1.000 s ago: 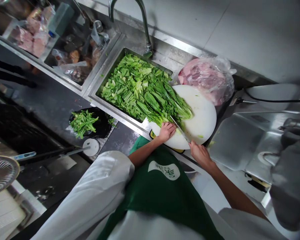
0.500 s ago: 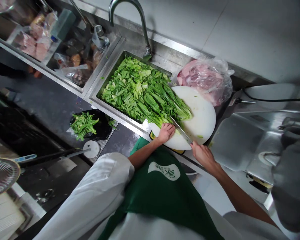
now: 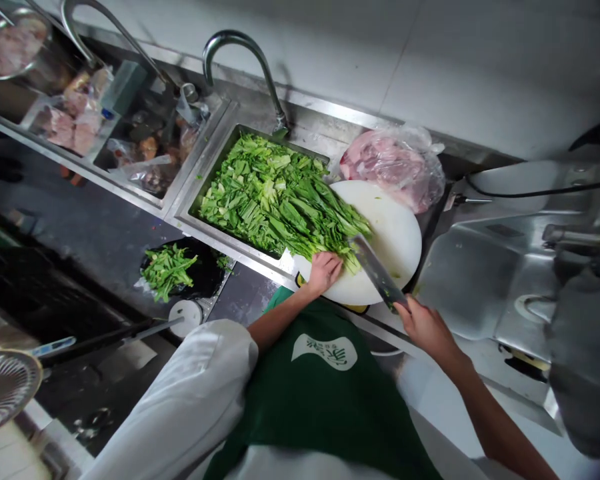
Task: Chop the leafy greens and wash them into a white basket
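Note:
On the round white cutting board (image 3: 400, 227), the fingers of my left hand (image 3: 325, 272) curl over the stem end of a bunch of leafy greens (image 3: 343, 213). My right hand (image 3: 427, 327) grips the handle of a cleaver (image 3: 379, 270), its broad blade tilted beside the cut end of the bunch. Bits of green cling to the blade. Left of the board, a sink basin is heaped with chopped greens (image 3: 260, 193), which the uncut leaves overlap.
A clear plastic bag of raw meat (image 3: 395, 167) lies behind the board. The faucet (image 3: 245, 40) arches over the sink. Further left, a second basin (image 3: 143, 150) holds bagged food. On the floor sits a black bag with greens (image 3: 167, 267). A metal sink (image 3: 470, 280) lies to the right.
The cleaver has come away from the greens, moving right, and its blade has turned to show its flat side. My left hand stays on the bunch. The camera view has shifted.

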`<state>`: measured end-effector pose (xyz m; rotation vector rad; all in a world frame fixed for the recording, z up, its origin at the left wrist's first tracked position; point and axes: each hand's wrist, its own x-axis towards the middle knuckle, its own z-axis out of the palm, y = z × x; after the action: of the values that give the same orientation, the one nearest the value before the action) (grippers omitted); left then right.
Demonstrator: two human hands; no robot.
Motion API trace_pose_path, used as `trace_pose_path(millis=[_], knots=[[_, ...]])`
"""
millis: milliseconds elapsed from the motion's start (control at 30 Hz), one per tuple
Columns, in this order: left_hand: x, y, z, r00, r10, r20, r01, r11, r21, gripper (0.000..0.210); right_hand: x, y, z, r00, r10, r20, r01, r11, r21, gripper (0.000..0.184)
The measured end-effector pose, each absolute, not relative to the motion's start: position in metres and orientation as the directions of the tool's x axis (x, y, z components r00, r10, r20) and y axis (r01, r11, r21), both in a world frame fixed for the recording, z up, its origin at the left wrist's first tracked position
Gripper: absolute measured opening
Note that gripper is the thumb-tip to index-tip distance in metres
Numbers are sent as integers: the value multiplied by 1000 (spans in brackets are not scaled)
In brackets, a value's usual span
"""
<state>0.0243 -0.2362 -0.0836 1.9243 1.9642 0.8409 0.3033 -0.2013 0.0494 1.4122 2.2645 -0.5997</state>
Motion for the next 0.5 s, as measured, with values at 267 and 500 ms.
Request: trace_pose_path(millis=[267,500], knots=[[24,-123,-58,44,993,112,863,-94,496,37,337,-203,25,-138,846,-514,985,173,21,34],[24,-159,-62,229,961,158,834,-277,477,38,324,-203,27,-169,822,-544,977,212,17,35]])
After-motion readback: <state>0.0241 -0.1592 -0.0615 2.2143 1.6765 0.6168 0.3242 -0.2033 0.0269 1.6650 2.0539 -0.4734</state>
